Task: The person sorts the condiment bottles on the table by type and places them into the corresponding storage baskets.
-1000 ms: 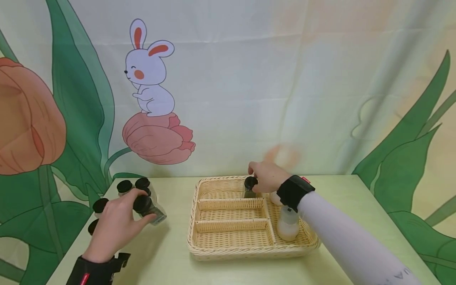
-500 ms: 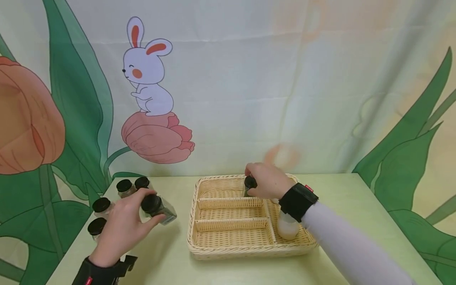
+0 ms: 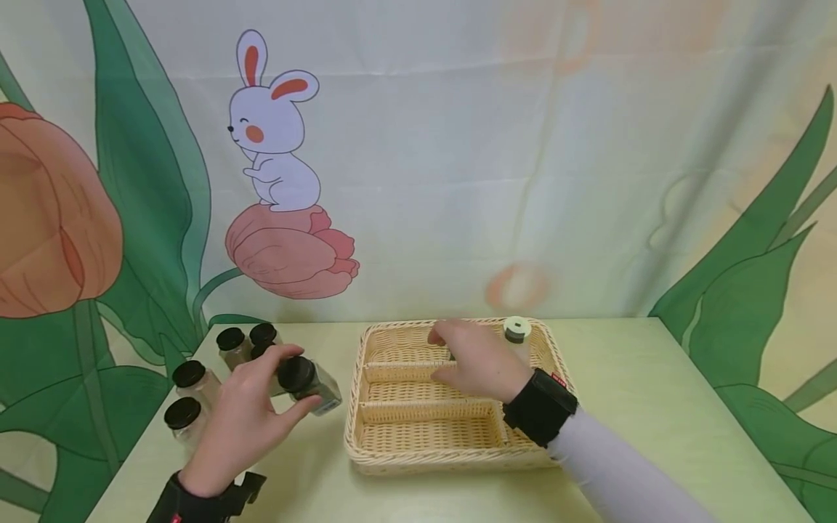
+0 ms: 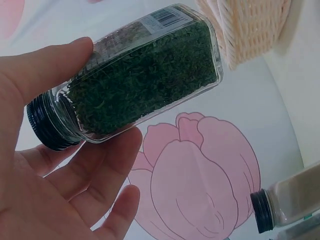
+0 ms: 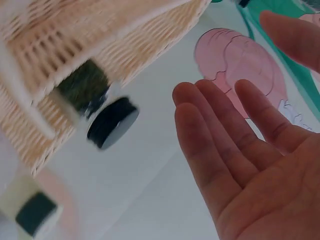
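My left hand pinches a square glass spice jar of dried green herbs between thumb and fingers. The jar is tilted, its black lid toward the palm, above the table left of the wicker basket. My right hand is over the basket's middle with fingers spread and nothing in them. In the right wrist view a second herb jar with a black lid stands in the basket, apart from the fingertips. The head view has that jar mostly hidden behind the right hand.
Several black-lidded jars stand on the table at the left. In the basket's right-hand compartment is a bottle with a pale green lid. Wicker dividers split the basket's left side. A printed cloth hangs behind.
My right hand has let go of the herb jar in the back compartment and moved toward the basket's front. My left hand has carried its jar rightward, toward the basket.
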`<state>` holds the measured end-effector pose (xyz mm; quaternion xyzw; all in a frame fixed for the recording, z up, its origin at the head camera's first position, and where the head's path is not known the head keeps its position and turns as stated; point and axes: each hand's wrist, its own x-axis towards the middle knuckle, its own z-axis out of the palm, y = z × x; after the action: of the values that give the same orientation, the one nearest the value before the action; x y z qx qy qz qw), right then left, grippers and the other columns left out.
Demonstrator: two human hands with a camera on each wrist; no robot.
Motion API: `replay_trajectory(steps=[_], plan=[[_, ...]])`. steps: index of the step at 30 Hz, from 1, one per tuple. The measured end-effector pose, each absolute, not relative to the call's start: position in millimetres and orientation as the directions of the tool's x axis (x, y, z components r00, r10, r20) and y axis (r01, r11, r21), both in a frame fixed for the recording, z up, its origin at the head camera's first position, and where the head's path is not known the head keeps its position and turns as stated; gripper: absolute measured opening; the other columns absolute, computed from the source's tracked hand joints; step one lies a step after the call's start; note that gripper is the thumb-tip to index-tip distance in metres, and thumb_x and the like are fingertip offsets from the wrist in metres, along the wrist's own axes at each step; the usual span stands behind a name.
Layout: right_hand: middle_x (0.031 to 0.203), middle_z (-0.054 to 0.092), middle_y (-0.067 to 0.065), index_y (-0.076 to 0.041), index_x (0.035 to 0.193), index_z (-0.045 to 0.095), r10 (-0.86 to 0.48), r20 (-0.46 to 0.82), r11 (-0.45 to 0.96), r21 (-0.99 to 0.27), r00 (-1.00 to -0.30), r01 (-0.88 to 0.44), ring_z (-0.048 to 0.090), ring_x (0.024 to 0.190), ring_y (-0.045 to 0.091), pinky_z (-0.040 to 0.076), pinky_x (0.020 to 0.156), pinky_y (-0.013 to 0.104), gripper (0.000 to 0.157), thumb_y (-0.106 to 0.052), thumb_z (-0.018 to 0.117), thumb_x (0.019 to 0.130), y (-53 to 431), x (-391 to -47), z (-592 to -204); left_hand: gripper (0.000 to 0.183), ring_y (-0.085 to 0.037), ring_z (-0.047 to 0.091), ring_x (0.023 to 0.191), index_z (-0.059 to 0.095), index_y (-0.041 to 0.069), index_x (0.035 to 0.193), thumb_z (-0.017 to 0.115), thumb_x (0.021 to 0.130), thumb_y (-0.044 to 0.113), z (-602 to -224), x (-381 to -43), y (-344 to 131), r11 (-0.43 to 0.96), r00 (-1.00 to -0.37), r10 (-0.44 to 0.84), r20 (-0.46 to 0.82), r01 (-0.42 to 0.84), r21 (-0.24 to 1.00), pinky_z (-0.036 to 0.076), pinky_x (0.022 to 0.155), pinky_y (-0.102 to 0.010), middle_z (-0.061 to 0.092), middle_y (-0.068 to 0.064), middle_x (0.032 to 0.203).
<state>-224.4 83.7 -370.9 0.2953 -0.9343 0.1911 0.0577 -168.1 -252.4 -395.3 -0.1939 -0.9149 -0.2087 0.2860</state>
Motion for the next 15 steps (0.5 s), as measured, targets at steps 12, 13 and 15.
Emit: replay_trajectory(steps=[12, 13, 15], plan=[[0.112, 0.063, -0.005, -0.017, 0.120, 0.061, -0.517, 0.275, 0.688, -0.431, -0.811, -0.585, 0.060, 0.095, 0.009, 0.049, 0.081, 0.028, 0.044, -0.039, 0.074, 0.084, 75.8, -207.9, -386.7, 0.073, -0.014, 0.062, 0.102, 0.059, 0.012, 0.128, 0.089, 0.066, 0.035, -399.3, -163.6, -234.3, 0.791, -0.749, 0.269, 0.605, 0.530, 0.305, 0.050, 0.086, -0.044, 0.067, 0.002, 0.115], [0.111, 0.063, -0.006, -0.018, 0.120, 0.061, -0.512, 0.276, 0.680, -0.448, -0.813, -0.580, 0.060, 0.094, 0.008, 0.049, 0.081, 0.027, 0.044, -0.040, 0.074, 0.084, 75.3, -206.4, -387.9, 0.073, -0.012, 0.062, 0.102, 0.059, 0.012, 0.129, 0.089, 0.066, 0.035, -399.9, -163.2, -232.9, 0.785, -0.745, 0.274, 0.608, 0.538, 0.307, 0.050, 0.086, -0.042, 0.067, 0.003, 0.115], [0.110, 0.062, -0.007, -0.020, 0.120, 0.061, -0.503, 0.277, 0.656, -0.495, -0.819, -0.571, 0.060, 0.094, 0.007, 0.049, 0.081, 0.027, 0.044, -0.042, 0.074, 0.084, 74.3, -202.9, -390.2, 0.073, -0.009, 0.061, 0.101, 0.059, 0.012, 0.128, 0.089, 0.066, 0.036, -401.0, -162.0, -229.9, 0.777, -0.740, 0.280, 0.611, 0.549, 0.309, 0.050, 0.084, -0.039, 0.066, 0.005, 0.114]])
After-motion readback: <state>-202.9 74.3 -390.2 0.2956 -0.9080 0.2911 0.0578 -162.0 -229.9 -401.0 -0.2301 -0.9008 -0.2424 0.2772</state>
